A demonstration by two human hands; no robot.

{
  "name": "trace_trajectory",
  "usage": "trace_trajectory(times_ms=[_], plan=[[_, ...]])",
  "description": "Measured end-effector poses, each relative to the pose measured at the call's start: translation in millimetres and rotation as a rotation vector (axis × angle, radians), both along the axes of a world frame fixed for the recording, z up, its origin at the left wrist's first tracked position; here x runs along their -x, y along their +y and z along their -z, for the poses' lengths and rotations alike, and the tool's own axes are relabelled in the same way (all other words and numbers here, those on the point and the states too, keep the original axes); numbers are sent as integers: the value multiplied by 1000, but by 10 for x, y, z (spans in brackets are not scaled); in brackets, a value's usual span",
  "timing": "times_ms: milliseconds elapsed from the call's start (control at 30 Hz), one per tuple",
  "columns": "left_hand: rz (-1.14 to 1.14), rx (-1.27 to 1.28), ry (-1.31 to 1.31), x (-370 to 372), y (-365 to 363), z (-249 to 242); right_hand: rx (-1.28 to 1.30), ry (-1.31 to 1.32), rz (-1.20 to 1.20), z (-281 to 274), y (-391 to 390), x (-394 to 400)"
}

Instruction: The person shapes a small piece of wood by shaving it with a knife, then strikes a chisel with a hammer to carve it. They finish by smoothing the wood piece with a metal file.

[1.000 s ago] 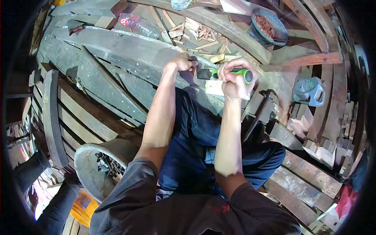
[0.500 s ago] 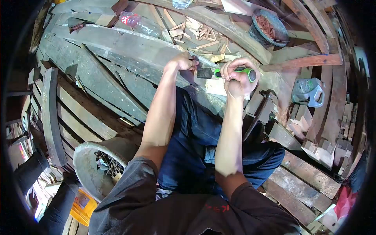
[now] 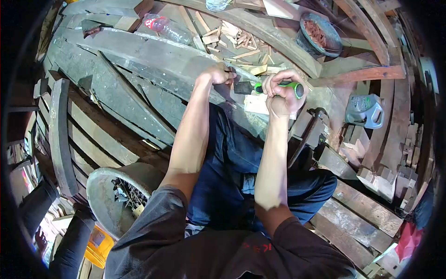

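Over grey plank (image 3: 153, 56), green-handled hammer (image 3: 267, 87), dark head

even daylight, strong fisheye warp, dark vignetted corners

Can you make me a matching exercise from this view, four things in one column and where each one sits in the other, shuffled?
Things:
1. hammer
2. plastic jug
3. metal basin
4. plastic bottle

Places:
A. lying at the top, beyond the grey plank
B. low on the left, beside the person's left arm
C. gripped in the right hand
D. far right, among the timber

Pairs: 1-C, 2-D, 3-B, 4-A
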State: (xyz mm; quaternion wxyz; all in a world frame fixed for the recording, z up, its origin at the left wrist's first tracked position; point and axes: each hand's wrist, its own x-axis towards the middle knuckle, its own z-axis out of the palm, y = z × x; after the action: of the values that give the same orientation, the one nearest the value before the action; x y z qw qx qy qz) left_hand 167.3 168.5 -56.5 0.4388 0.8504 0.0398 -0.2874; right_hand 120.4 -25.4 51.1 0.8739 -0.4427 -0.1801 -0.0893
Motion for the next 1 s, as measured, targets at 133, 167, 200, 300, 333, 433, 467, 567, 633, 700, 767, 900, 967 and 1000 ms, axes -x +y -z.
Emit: trace_trajectory(times_ms=[133,167,200,300,333,433,467,567,633,700,767,900,967,1000], plan=[[5,-9,-14,6,8,22,-18,-25,-67,44,-42,-25],[21,-9,-8,6,7,18,-3,-8,-70,41,-50,-26],[36,-11,-4,-1,11,26,12,8,-74,-4,-31,-25],[36,27,15,6,31,79,96,9,-27,-135,23,-3],[30,47,20,-2,28,108,84,13,-13,-127,34,6],[-27,44,39,16,1,105,64,21,13,-109,59,22],[-35,37,42,17,-4,86,68,21,10,-112,63,21],[-36,21,40,14,1,55,98,8,-13,-135,65,20],[-6,19,18,-2,23,118,93,7,-57,-120,36,5],[19,-20,7,-10,28,129,57,15,-121,-85,-3,-8],[27,-51,7,-9,7,94,62,31,-44,-67,19,11],[26,-58,11,-4,7,104,60,18,-17,-130,72,19],[44,-48,-4,-19,18,151,56,37,-11,-135,69,20],[59,-50,-15,-24,20,156,54,47,-7,-134,68,22]])
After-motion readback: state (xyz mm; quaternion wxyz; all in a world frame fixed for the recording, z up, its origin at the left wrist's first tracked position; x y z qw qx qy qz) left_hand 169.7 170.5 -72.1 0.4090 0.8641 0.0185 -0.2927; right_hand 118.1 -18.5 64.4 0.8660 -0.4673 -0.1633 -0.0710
